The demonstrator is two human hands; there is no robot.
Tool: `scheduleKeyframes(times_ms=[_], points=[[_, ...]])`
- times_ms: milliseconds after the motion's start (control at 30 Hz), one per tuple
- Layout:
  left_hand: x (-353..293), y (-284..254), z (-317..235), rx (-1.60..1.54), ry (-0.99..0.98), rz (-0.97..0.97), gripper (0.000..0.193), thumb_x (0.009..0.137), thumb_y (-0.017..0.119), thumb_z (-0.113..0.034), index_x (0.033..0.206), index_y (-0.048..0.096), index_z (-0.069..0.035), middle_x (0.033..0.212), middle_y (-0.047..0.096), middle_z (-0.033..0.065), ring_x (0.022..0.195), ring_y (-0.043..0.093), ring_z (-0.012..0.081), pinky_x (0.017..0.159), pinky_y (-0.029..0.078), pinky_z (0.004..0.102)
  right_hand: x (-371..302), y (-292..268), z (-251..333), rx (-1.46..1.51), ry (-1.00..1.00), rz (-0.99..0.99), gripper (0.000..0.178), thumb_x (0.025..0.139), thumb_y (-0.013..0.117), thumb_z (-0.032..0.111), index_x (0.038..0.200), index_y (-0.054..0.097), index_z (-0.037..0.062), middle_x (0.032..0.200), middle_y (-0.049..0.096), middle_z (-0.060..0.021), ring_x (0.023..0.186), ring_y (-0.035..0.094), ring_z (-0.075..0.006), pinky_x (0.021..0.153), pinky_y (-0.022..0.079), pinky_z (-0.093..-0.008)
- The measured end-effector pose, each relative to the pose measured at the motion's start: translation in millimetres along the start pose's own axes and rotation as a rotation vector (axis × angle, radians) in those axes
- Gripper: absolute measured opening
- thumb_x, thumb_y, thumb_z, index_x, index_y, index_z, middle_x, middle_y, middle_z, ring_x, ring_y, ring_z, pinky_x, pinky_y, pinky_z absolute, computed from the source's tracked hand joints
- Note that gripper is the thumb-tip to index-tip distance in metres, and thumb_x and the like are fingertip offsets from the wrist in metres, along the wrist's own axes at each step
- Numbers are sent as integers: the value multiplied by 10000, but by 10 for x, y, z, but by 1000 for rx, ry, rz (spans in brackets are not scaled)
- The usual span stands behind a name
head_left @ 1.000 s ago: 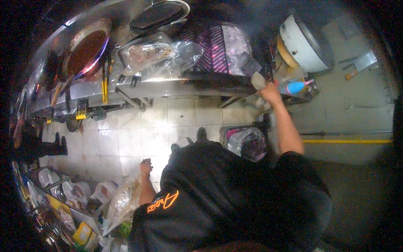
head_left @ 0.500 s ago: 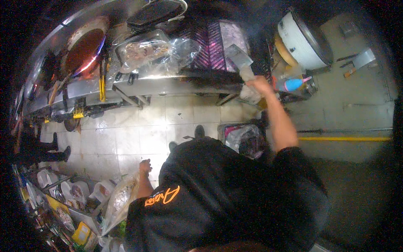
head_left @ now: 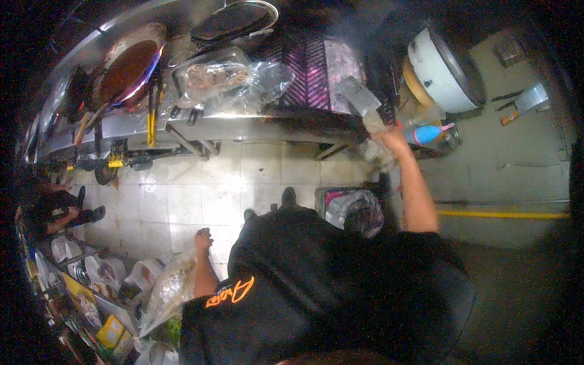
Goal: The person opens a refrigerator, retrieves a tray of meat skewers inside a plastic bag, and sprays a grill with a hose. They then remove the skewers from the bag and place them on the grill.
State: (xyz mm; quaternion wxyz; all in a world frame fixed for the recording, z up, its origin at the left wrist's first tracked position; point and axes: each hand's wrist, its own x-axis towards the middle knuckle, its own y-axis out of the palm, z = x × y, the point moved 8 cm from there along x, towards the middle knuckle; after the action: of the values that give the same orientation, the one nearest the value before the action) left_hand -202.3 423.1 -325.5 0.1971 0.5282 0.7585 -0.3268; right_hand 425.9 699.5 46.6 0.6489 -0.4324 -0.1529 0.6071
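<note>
My right hand [head_left: 389, 137] is wrapped round the handle of a wide flat metal spatula [head_left: 360, 96] at the right end of the counter. The blade points away from me, over the edge of a pale flat plate [head_left: 340, 64] beside the grill. A light cloth [head_left: 376, 157] hangs at the same hand, below the grip. Dark slanted grill bars [head_left: 301, 73], glowing purple-pink, lie left of the blade. My left hand [head_left: 204, 239] hangs low at my left side with its fingers curled; nothing shows in it. A clear plastic bag [head_left: 167, 295] is near that forearm.
On the counter's left stands a large pan [head_left: 128, 73] with flame at its rim, then a plastic-covered tray [head_left: 213, 73]. Right of the grill are a big white pot [head_left: 441, 70], a blue bottle [head_left: 427, 134] and a cleaver [head_left: 528, 102]. A lined bin [head_left: 353, 210] sits below; another person's legs [head_left: 67, 213] show far left.
My right hand and the spatula have shifted slightly right in the picture and toward me. The view has moved a little. Another person's arm now shows at the far left.
</note>
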Motion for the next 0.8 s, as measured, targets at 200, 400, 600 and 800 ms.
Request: scheduleKeyframes(times_ms=[200, 400, 600, 800], points=[[103, -53, 865, 91, -197, 179, 272, 758, 534, -233, 859, 538, 20, 625, 528, 90, 435, 497, 156, 335, 375, 275, 398, 340, -129, -134, -12, 197, 415, 581, 670, 229, 909, 602, -16, 798, 613, -103, 724, 571, -191, 675, 434, -305], [-101, 99, 257, 98, -34, 89, 217, 753, 515, -197, 829, 541, 4, 618, 517, 68, 417, 489, 150, 335, 369, 265, 346, -16, -640, -133, -92, -166, 318, 592, 641, 194, 832, 621, -13, 719, 613, -100, 662, 574, -207, 625, 432, -315], [38, 246, 146, 249, 236, 192, 236, 763, 509, -184, 896, 531, 9, 618, 511, 55, 419, 478, 134, 337, 358, 246, 389, 257, -459, -39, -57, 132, 432, 586, 693, 219, 937, 592, -12, 843, 617, -87, 796, 559, -175, 745, 411, -281], [31, 267, -33, 85, 350, 59, 317, 779, 538, -220, 979, 524, 25, 628, 514, 58, 433, 475, 126, 343, 356, 236, 103, -182, -259, -338, 39, -216, 430, 627, 643, 262, 959, 579, -4, 928, 596, -171, 925, 551, -274, 833, 396, -346]])
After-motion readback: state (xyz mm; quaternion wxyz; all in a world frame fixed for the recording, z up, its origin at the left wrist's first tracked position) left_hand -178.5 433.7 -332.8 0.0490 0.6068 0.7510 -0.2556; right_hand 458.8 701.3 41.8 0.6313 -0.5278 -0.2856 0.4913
